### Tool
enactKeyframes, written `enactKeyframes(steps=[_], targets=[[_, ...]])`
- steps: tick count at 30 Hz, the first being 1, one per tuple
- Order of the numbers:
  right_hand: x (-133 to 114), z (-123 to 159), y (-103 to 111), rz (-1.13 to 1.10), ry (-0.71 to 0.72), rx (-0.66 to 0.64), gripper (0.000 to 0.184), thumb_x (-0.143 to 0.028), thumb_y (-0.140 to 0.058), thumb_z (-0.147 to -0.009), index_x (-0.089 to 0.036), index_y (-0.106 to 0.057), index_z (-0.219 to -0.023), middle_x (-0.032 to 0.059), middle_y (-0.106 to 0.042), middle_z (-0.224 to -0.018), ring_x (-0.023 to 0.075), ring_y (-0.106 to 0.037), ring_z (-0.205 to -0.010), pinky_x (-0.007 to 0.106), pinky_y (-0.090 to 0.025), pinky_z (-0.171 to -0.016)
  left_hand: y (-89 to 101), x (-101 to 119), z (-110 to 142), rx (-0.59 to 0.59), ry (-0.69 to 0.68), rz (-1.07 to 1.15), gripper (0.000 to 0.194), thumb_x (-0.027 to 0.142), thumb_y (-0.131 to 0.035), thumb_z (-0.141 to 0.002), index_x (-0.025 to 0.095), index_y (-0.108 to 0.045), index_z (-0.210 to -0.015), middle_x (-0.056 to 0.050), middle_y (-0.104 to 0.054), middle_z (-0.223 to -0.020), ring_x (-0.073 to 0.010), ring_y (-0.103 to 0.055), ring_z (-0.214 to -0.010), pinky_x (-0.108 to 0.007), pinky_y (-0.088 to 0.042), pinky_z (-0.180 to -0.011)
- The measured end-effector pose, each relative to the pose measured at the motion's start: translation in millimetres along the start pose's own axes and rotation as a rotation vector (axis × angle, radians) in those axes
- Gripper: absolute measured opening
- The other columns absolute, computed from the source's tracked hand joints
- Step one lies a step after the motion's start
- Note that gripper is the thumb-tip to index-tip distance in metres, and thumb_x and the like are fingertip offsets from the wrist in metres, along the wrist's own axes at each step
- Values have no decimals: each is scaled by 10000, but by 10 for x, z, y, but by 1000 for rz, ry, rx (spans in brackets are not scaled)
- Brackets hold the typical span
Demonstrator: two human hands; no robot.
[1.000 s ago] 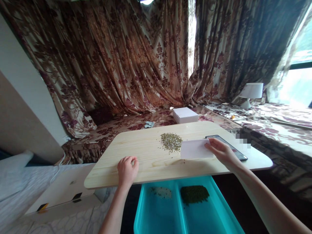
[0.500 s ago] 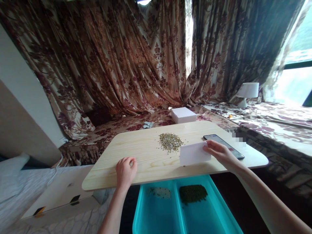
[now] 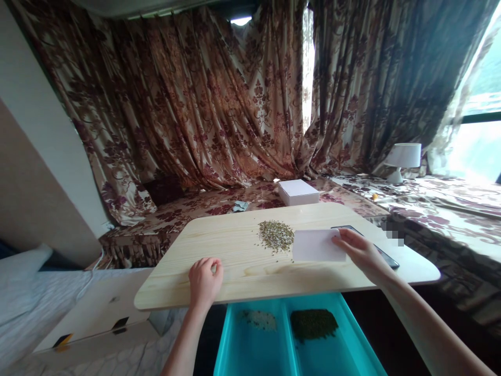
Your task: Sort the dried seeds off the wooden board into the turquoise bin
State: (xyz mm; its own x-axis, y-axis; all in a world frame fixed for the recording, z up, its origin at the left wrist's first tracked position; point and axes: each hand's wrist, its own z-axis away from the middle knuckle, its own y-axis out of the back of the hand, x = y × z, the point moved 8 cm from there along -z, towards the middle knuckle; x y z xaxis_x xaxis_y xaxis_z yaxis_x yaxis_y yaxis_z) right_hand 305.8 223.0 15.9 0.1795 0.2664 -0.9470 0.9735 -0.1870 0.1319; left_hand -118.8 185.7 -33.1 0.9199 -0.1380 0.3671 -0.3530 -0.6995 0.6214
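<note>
My right hand (image 3: 358, 251) pinches the right edge of a white card (image 3: 319, 245), held on edge above the table. The card's left edge is close beside a loose pile of small mixed green and pale grains (image 3: 276, 236), a few strewn around it. My left hand (image 3: 205, 278) rests on the light wooden table (image 3: 230, 271) near its front edge, left of the pile, fingers curled in a loose fist with no object showing. Below the table edge stands a turquoise two-compartment tray (image 3: 288, 334); pale grains (image 3: 261, 319) lie in its left compartment, dark green grains (image 3: 313, 324) in the right.
A phone or tablet (image 3: 385, 256) lies on the table, partly behind my right hand. Beyond the far edge are a white box (image 3: 298, 192) and a folded grey cloth (image 3: 240, 206). A white lamp (image 3: 403, 156) stands at right. A large carton (image 3: 97, 313) is at lower left.
The card dips toward the table and is then raised and turned flatter toward me, beside the pile. My left hand stays in place. The view shifts slightly.
</note>
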Motion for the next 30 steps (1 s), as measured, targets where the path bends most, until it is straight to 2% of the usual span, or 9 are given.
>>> enactKeyframes(steps=[9,17,22,25,30], targets=[[130,-159,-143,1,32,-38,606,-741,-736,-509,-216,-693,-806,98,-760,-878,279,-705,-846,381,-559,-773,-7,4,4,11,-9,12,254,293,-435,-823,233,-653,-709,-48,-697,-812,-245,-625,-806,-360,-437,-786],[158,-143,-152,-12,9,-74,574,-691,-769,-526,-206,-691,-823,92,-755,-861,278,-697,-855,389,-548,-788,5,8,4,13,-9,15,244,282,-439,-815,236,-654,-708,-42,-696,-806,-237,-628,-798,-350,-438,-783],[211,-95,-180,-31,-36,-168,525,-626,-779,-584,-189,-693,-863,85,-746,-857,249,-688,-808,359,-547,-735,-1,3,4,1,-5,20,240,273,-443,-812,235,-655,-706,-40,-698,-813,-234,-626,-804,-349,-439,-794],[165,-13,-186,-17,-75,-233,527,-622,-776,-588,-179,-699,-865,85,-741,-846,241,-685,-773,347,-549,-696,-3,-1,2,-3,0,21,238,271,-446,-813,234,-654,-703,-42,-699,-815,-234,-623,-807,-351,-437,-800],[-23,170,-158,63,-131,-312,538,-635,-807,-522,-185,-723,-802,87,-749,-847,254,-690,-777,334,-560,-689,-2,5,2,0,11,10,233,261,-453,-813,227,-661,-714,-47,-693,-808,-239,-623,-812,-357,-435,-803]])
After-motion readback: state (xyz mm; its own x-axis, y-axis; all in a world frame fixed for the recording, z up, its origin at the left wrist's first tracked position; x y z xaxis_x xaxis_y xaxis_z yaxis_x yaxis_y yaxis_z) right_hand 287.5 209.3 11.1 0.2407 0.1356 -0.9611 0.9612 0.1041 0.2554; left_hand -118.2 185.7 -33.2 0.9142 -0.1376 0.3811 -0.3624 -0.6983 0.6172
